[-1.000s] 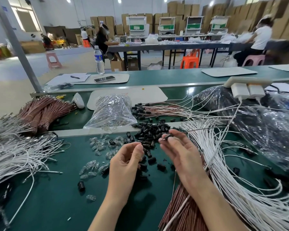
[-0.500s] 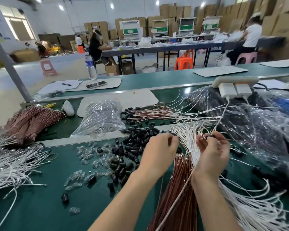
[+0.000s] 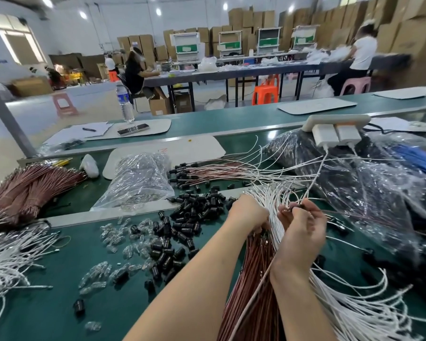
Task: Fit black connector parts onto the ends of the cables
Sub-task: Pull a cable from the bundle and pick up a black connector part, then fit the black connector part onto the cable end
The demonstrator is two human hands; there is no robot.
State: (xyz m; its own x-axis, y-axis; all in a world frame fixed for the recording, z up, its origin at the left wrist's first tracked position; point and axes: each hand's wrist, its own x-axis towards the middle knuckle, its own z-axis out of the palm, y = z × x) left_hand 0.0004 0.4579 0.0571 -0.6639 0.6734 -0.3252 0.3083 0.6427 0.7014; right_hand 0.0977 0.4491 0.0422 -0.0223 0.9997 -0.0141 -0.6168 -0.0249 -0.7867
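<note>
White cables (image 3: 284,193) have replaced the connector pile (image 3: 197,205) under both hands: left hand (image 3: 249,212) grips them, right hand (image 3: 303,227) pinches one.

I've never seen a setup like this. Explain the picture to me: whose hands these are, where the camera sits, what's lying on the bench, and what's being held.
There is no machine here. A person works with bare hands, and the single camera is worn on their head, looking forward and down. That is why the left hand and right hand enter the picture from the bottom.

On the green bench lie a pile of black connector parts, small clear plastic pieces, white cables, brown cables and a clear bag. Further back lie finished cables with black parts already on their ends.

The right hand pinches a cable end with a small dark piece at its fingertips. The left hand reaches down into the cables beside it. Its fingers are hidden, so its grip cannot be told.
</note>
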